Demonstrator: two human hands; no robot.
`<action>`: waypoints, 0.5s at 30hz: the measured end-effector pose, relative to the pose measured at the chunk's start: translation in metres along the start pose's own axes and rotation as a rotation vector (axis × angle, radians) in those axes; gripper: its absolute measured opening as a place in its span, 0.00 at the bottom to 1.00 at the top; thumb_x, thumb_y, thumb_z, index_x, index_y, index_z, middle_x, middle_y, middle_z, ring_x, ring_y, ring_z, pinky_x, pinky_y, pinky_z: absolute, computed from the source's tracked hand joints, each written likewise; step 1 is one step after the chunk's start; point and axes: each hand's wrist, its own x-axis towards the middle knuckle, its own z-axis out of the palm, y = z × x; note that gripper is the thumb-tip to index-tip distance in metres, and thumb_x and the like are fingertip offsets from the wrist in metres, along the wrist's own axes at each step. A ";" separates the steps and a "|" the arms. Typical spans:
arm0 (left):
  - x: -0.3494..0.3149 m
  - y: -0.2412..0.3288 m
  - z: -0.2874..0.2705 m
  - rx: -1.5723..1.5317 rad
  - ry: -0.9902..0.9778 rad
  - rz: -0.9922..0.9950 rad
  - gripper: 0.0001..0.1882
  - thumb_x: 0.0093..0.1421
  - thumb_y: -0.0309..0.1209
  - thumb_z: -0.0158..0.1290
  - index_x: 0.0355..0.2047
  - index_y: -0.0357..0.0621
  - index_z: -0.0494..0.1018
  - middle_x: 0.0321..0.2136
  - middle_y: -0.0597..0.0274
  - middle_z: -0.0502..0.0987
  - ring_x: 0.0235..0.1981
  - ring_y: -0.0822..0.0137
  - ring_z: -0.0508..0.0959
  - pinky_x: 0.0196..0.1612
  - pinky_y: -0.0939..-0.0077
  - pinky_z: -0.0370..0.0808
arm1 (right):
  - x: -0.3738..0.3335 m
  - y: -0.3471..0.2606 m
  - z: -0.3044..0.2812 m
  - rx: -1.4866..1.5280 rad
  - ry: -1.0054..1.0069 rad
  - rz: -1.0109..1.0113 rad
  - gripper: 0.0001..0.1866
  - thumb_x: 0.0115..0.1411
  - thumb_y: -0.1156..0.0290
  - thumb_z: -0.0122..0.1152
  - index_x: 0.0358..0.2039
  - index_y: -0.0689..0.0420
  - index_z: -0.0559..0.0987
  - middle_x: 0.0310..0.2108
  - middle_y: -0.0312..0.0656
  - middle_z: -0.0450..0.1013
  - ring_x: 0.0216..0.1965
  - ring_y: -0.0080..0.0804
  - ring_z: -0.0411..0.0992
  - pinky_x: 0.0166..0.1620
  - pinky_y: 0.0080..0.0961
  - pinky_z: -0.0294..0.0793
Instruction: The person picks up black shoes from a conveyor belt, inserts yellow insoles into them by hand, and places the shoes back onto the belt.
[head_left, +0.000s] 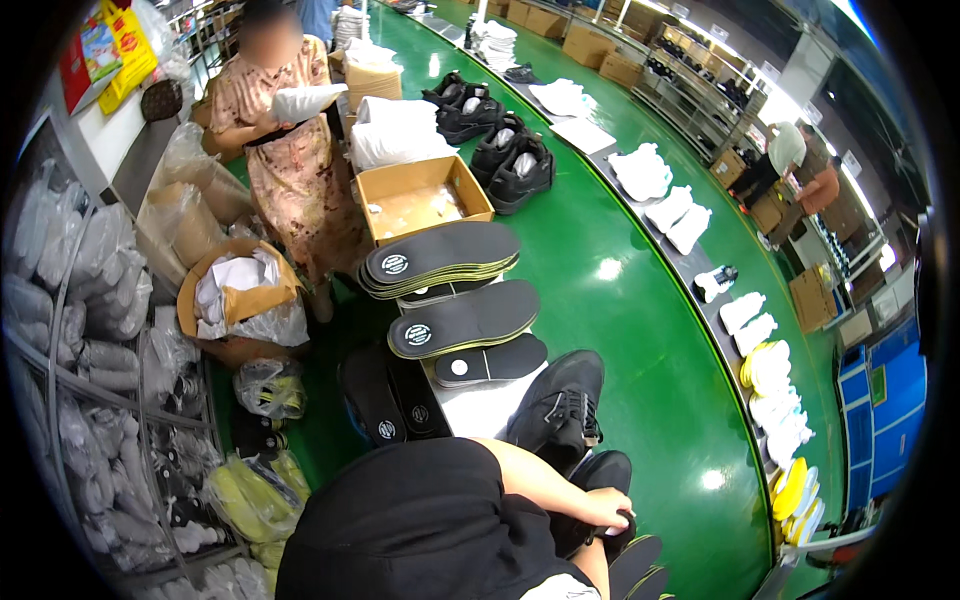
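Observation:
At the lower middle my left arm reaches across from a black sleeve (400, 520). My left hand (606, 508) is closed on a black shoe (606, 470), its fingers curled at the shoe's rear part. My right forearm (592, 565) rises from the lower edge to the same shoe; the fingers of that hand are hidden. Another black lace-up shoe (556, 408) stands just beyond. Past it lie a smaller pair of dark insoles (500, 360) with a band round it and stacks of black insoles with yellow-green edges (470, 318). More insoles (636, 568) lie by my right forearm.
An open cardboard box (425, 200) and several black shoes (515, 165) stand farther along. A person (285, 130) on the left holds a white item. A conveyor line (690, 262) with white-wrapped shoes curves down the right. Racks of bagged goods (100, 370) line the left.

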 end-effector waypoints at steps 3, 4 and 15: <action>-0.014 0.012 0.003 -0.105 0.100 0.079 0.13 0.39 0.36 0.50 0.20 0.38 0.71 0.20 0.49 0.73 0.26 0.53 0.74 0.29 0.65 0.69 | -0.004 0.001 -0.001 -0.004 -0.014 0.021 0.18 0.48 0.56 0.50 0.31 0.58 0.72 0.26 0.53 0.71 0.30 0.47 0.71 0.33 0.37 0.70; -0.010 0.009 0.002 -0.086 0.070 0.065 0.13 0.39 0.36 0.50 0.21 0.38 0.71 0.20 0.49 0.73 0.26 0.54 0.74 0.29 0.65 0.69 | -0.002 0.001 -0.004 -0.005 -0.015 0.022 0.18 0.48 0.56 0.50 0.31 0.58 0.72 0.26 0.53 0.71 0.30 0.48 0.71 0.33 0.37 0.70; -0.019 0.026 -0.018 -0.124 -0.064 0.070 0.13 0.40 0.34 0.50 0.23 0.37 0.71 0.19 0.52 0.74 0.25 0.56 0.74 0.30 0.66 0.69 | 0.003 0.000 -0.019 -0.035 -0.052 0.038 0.18 0.47 0.57 0.51 0.31 0.59 0.72 0.26 0.53 0.71 0.30 0.48 0.70 0.33 0.37 0.70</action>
